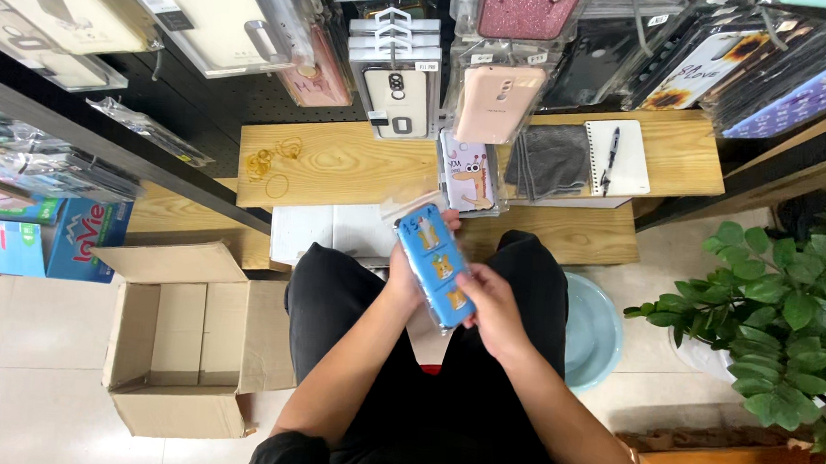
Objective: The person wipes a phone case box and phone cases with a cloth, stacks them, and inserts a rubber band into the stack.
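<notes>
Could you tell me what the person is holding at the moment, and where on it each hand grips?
A blue phone case: the left hand grips its left long edge, the right hand its lower right edge.

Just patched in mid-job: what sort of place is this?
Most likely a small phone-accessory shop: packaged phone cases hang on a pegboard wall, and both hands hold a blue phone case over a wooden shelf.

Your left hand [409, 271]: raised in front of your lap, fingers curled shut in a grip, thumb toward the top | your right hand [487, 300]: just beside it, fingers pinched closed, palm turned inward | both forearms bare, angled up from your body and converging | you are seated, knees apart.
</notes>
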